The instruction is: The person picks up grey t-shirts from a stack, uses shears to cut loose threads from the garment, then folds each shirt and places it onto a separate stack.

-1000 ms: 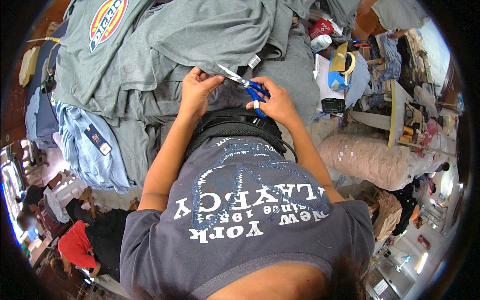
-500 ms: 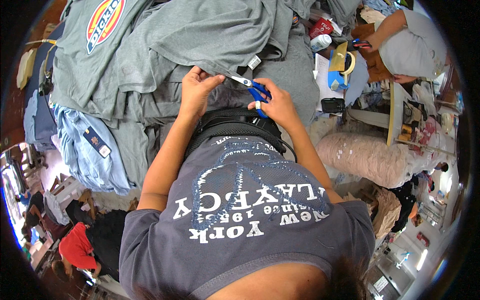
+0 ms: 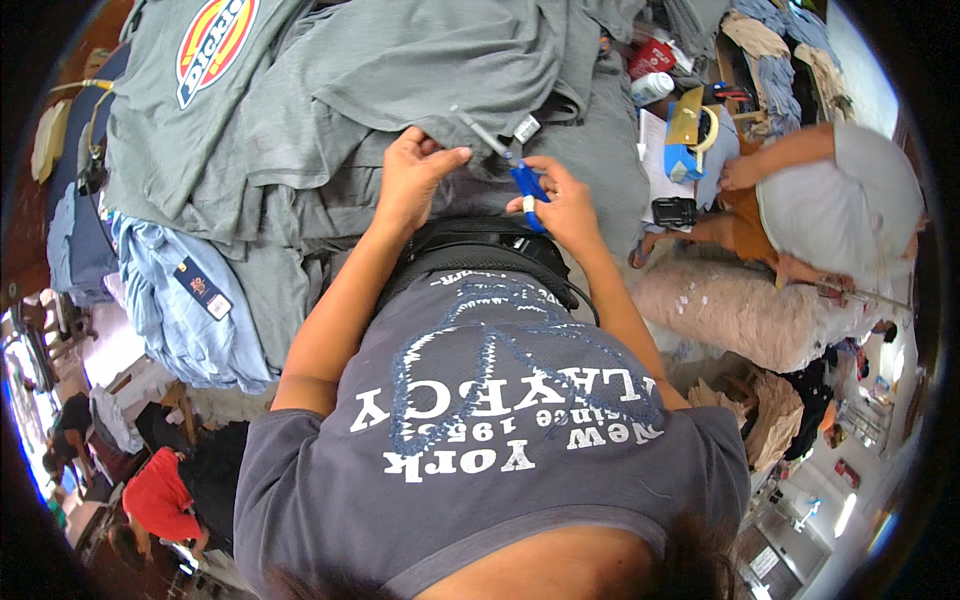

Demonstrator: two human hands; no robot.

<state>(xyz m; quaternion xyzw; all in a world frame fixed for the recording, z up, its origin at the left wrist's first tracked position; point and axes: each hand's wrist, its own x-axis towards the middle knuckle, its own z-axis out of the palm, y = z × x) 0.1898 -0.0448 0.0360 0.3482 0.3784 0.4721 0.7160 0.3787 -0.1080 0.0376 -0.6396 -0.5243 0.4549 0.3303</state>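
I see soft, heathered grey cloth [image 3: 430,75] heaped in loose folds, its thin hem curling near the left hand [image 3: 415,178]. That hand's fingers are bent at the hem, the thumb reaching out to the right; I can't tell whether they pinch the fabric. The right hand [image 3: 560,198] is closed around the smooth blue handles of the scissors [image 3: 527,185], which lie just right of the left thumb and slant up over the cloth. Their slim metal blades are blurred, so I can't make out whether they are parted. A small, flat white label [image 3: 526,128] sits just beyond them. At left hangs a crumpled light-blue garment [image 3: 190,315] with a stiff dark tag [image 3: 203,288]. The oval emblem [image 3: 216,48] is cut off by the top edge, and the folds hide whatever supports the pile.
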